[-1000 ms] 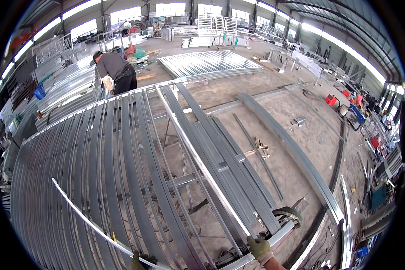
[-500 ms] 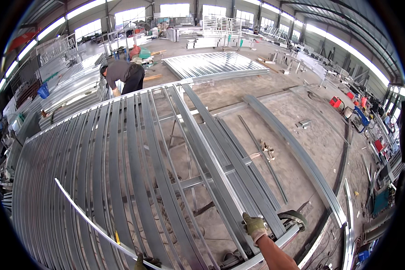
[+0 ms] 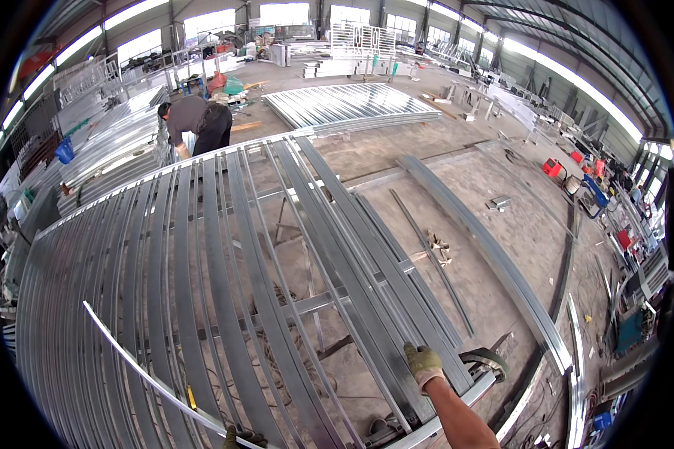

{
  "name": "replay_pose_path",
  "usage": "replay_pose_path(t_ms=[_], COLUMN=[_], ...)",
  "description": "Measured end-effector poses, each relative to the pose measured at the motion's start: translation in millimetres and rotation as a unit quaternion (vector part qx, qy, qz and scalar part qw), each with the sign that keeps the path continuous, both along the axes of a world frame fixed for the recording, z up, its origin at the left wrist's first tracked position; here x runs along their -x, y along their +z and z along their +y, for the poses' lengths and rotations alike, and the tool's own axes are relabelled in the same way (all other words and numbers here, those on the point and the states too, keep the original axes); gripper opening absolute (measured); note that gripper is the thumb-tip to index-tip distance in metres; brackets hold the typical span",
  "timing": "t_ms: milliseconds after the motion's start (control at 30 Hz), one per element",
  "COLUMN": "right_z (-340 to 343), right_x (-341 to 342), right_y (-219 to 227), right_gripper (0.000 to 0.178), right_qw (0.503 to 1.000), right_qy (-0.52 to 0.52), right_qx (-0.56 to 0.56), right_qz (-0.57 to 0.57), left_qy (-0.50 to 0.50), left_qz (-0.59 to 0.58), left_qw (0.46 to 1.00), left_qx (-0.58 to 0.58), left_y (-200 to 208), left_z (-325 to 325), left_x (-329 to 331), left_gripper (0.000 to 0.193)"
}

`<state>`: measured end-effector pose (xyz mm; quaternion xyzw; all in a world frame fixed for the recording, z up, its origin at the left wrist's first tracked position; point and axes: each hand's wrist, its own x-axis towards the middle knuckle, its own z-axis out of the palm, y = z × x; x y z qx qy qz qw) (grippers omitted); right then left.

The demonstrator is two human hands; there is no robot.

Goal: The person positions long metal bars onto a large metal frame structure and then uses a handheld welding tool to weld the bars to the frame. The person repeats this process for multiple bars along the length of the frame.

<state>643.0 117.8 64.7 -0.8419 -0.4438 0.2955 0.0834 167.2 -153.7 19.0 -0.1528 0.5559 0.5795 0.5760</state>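
Long grey metal slats (image 3: 260,277) lie side by side across a raised metal frame. My right hand (image 3: 425,367), in a green-and-tan work glove, is closed on the near part of one metal slat (image 3: 363,277). At the bottom edge my left hand (image 3: 240,437), also gloved and partly cut off, is closed at the near end of a thin pale metal strip (image 3: 131,361). This strip lies across the slats on the left, bowed by the lens. A small yellow item (image 3: 191,396) sits beside it. The undersides of both hands are hidden.
Across the frame a co-worker (image 3: 197,123) bends over its far edge beside stacked metal panels (image 3: 123,127). A large slatted panel (image 3: 352,105) lies behind. On the right are a long metal channel (image 3: 487,258), a thin bar (image 3: 433,262) and red machines (image 3: 552,167).
The slat under my right hand showed a bright narrow edge before; now it lies flatter and darker among its neighbours. The view has shifted slightly. My left hand has barely moved.
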Motion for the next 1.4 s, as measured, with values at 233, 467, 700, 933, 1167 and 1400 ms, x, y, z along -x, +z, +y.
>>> replay_pose_path(t_ms=[233, 467, 700, 933, 1167, 1400], right_z=[9.3, 29.3, 27.0, 23.8, 20.7, -4.3], right_x=[-31.5, -45.0, -24.9, -13.8, -32.5, -46.2], right_y=[6.7, -45.3, -57.0, -75.5, -71.9, -91.9], right_gripper=[0.064, 0.056, 0.049, 0.039, 0.047, 0.046], right_qw=[1.000, 0.999, 0.996, 0.988, 0.993, 0.991], right_qy=[0.021, -0.046, -0.085, -0.099, -0.069, 0.092], right_qx=[0.001, 0.001, -0.023, -0.100, -0.083, -0.063], right_qz=[0.001, -0.006, -0.012, -0.068, 0.044, -0.069], left_qy=[-0.052, -0.097, -0.157, -0.143, -0.104, -0.040], left_qz=[0.075, 0.009, -0.022, 0.024, 0.050, 0.006], left_qw=[0.995, 0.995, 0.984, 0.988, 0.993, 0.998], left_qx=[-0.033, -0.006, -0.080, -0.046, 0.002, 0.053], left_y=[-24.5, -48.5, -63.5, -63.3, -44.0, -18.1], left_z=[0.4, -11.6, -20.1, -19.9, -17.4, 0.1], left_x=[4.6, 27.0, 53.0, 52.5, 23.8, 1.6], left_gripper=[0.056, 0.062, 0.067, 0.062, 0.065, 0.058])
